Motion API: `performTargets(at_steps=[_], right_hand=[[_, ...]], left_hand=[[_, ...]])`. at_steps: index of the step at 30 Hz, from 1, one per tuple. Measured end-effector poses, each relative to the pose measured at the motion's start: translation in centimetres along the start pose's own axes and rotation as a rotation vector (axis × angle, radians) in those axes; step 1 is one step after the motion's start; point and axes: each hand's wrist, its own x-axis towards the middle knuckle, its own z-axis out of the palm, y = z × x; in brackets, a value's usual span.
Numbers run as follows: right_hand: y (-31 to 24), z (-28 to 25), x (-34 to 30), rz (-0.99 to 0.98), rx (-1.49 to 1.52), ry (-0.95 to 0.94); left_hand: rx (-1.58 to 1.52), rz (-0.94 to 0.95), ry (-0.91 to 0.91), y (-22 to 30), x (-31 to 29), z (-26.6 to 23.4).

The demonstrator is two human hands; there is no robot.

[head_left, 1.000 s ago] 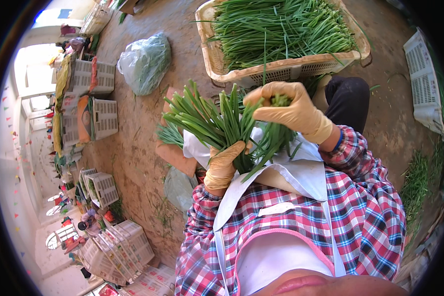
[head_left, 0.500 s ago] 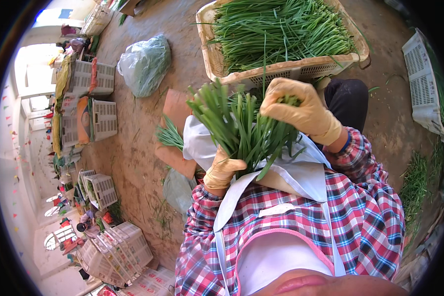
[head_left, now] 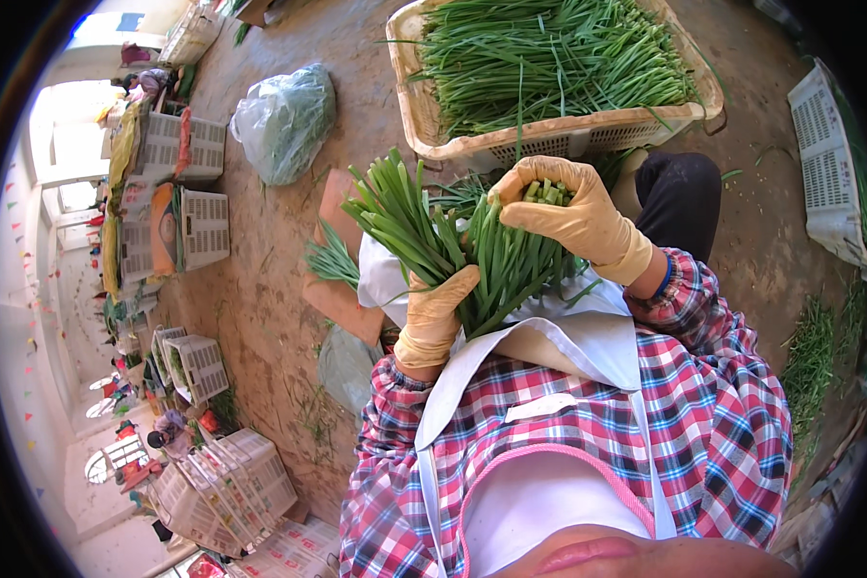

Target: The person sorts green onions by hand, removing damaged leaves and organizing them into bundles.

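Note:
My left hand, in a cream glove, is closed round a bunch of garlic chives whose stem ends fan up and to the left. My right hand, gloved alike, curls round a second bunch of garlic chives; its blunt stem ends show between thumb and fingers. The leaves of both bunches meet between my hands, over the pale apron on my lap. Straight ahead stands a cream plastic crate, heaped with more garlic chives.
Left of my lap, a small bundle of chives lies by a brown board. A clear plastic bag of greens sits on the floor. Another crate stands at the far right, above loose leaves. Stacked crates and people are at left.
My right hand has shifted slightly left and turned, so the stem ends in it show more plainly. The bunch in my left hand has tipped left, apart from the other's stems.

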Motion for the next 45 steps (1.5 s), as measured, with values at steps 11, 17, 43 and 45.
performTargets(at_steps=[11, 17, 43, 45], right_hand=[[-0.4, -0.1, 0.4, 0.060, -0.109, -0.040], [-4.9, -2.5, 0.1, -0.170, -0.398, -0.137], [-3.4, -2.2, -0.3, 0.085, 0.297, -0.244], [-5.3, -1.0, -0.2, 0.141, 0.226, -0.221]], left_hand=[[0.128, -0.054, 0.027, -1.6, 0.2, -1.6], [0.088, 0.038, -0.083, 1.7, 0.2, 0.3], [0.111, 0.065, -0.189, 1.6, -0.2, -0.5], [0.153, 0.072, -0.226, 1.2, -0.1, -0.8]])
